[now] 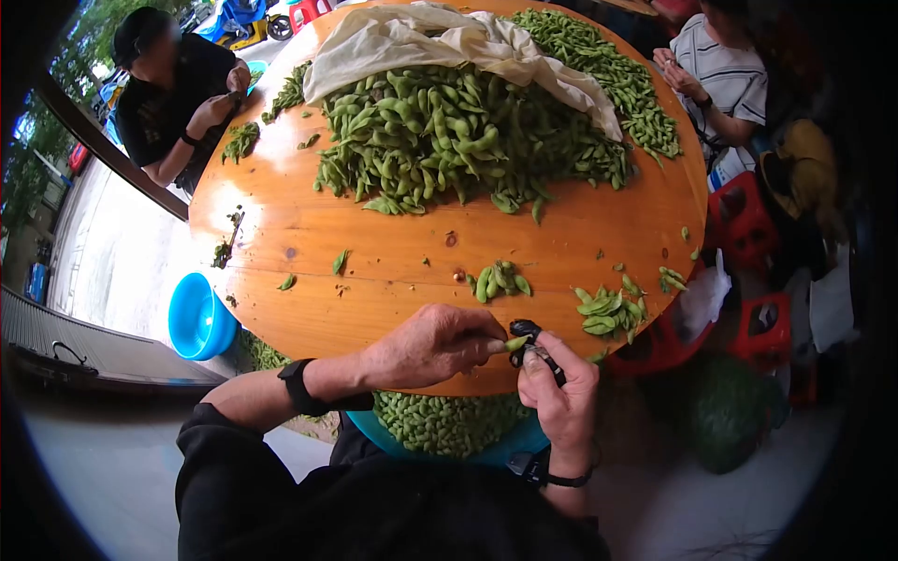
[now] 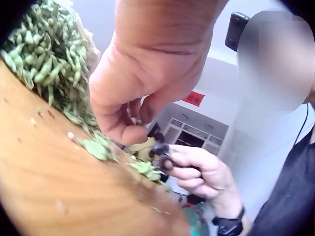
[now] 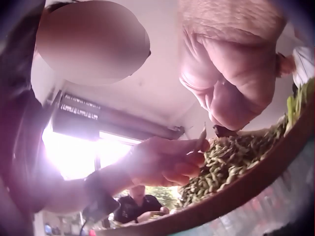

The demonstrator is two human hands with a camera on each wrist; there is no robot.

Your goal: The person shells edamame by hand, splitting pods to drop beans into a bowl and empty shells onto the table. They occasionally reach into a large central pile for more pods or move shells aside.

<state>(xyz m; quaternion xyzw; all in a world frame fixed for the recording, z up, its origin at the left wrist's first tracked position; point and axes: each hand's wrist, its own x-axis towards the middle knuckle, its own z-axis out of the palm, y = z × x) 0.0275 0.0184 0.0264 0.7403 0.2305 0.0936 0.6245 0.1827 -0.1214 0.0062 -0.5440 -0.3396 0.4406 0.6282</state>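
Scissors [image 1: 527, 330] sit gripped in our right hand [image 1: 564, 400], right beside a green pod [image 1: 515, 343] that our left hand [image 1: 438, 344] pinches in its fingertips, just over the near edge of the desk [image 1: 374, 271].

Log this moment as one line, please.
left hand: pinches pod | right hand: grips black tool | place: table edge, above basin of pods

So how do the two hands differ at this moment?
The left hand pinches a green pod at its fingertips; the right hand grips a black tool, likely scissors. The left hand lies sideways along the table edge, the right hand points up at it from below. Both meet at that near edge and wear dark wrist straps.
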